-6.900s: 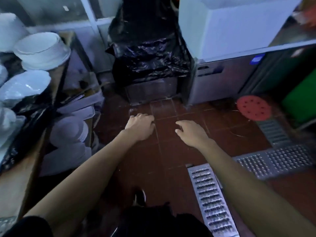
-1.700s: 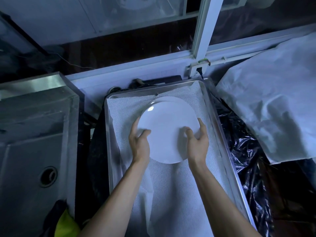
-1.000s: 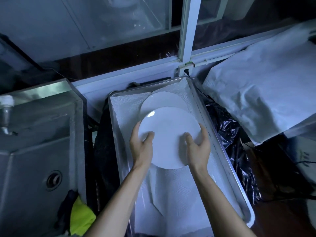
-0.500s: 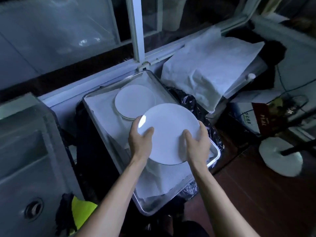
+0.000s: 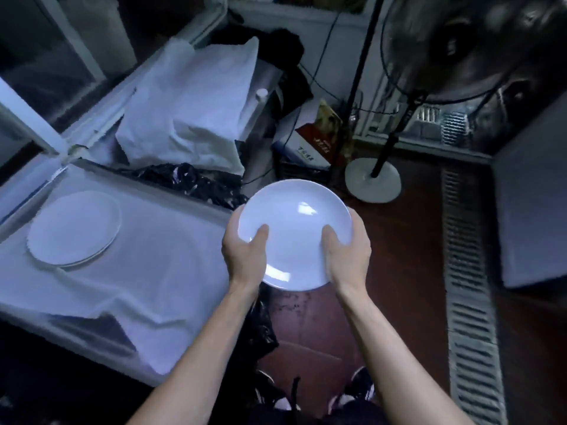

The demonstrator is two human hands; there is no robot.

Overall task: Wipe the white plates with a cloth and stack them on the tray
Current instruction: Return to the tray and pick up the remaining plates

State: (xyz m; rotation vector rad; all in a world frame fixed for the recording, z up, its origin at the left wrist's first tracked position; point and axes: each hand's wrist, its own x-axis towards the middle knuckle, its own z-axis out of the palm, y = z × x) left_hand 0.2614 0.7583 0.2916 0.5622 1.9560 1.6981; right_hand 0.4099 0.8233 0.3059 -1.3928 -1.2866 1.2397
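A round white plate (image 5: 294, 222) hangs over the red tiled floor, to the right of the tray. My left hand (image 5: 244, 256) grips its left rim with the thumb on top. My right hand (image 5: 346, 256) grips its right rim the same way. The metal tray (image 5: 171, 372), lined with a white cloth (image 5: 159, 271), sits at the left. A stack of white plates (image 5: 73, 228) lies on that cloth near the tray's far left. No separate wiping cloth shows in either hand.
A crumpled white sheet (image 5: 190, 111) and black plastic (image 5: 190, 182) lie behind the tray. A standing fan's round base (image 5: 372, 179) and pole rise at the back right. A metal floor drain grate (image 5: 469, 302) runs along the right. My shoes (image 5: 352, 391) show below.
Both hands carried the plate off the tray and to the right, out over the floor. The view swung right, so the tray and its plate stack slid to the left.
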